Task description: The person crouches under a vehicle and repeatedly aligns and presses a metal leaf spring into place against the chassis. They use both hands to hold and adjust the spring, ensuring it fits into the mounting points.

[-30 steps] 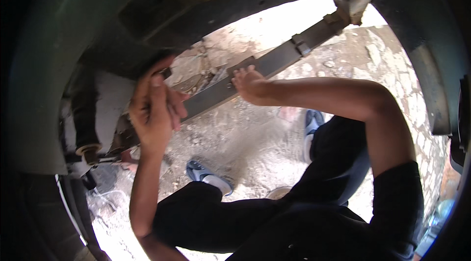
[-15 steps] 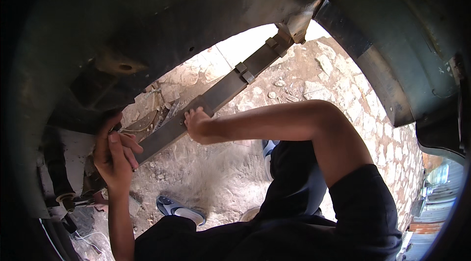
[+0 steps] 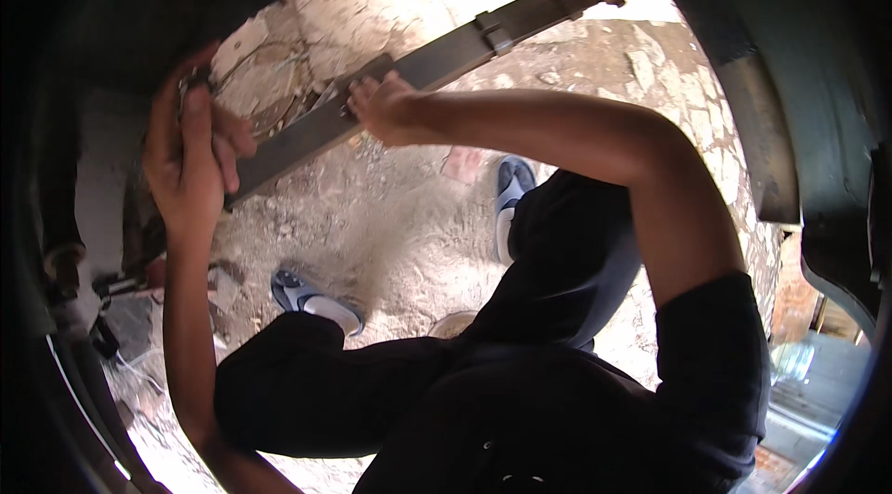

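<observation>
A long dark steel leaf spring (image 3: pixel 463 55) with clamps runs diagonally beneath a rusty, dark vehicle body. My left hand (image 3: pixel 190 145) is raised at the spring's lower left end, its thumb and fingers closed around a small dark metal piece (image 3: pixel 195 78), partly hidden by them. My right hand (image 3: pixel 386 113) lies across the middle of the spring, fingers spread over its top beside a raised plate. A bushed shackle or mount (image 3: pixel 65 266) sits in shadow at left.
A curved body panel (image 3: pixel 818 122) borders the right side. Below are dusty stony ground (image 3: pixel 409 224), my sandalled feet (image 3: pixel 297 289) and dark-clothed legs. Wires and debris lie near the spring and at lower left. Corrugated sheets (image 3: pixel 813 387) stand at lower right.
My head view has shifted back and forth, so the spring and body sit higher in the picture than half a second ago. Both hands keep much the same places on and beside the spring.
</observation>
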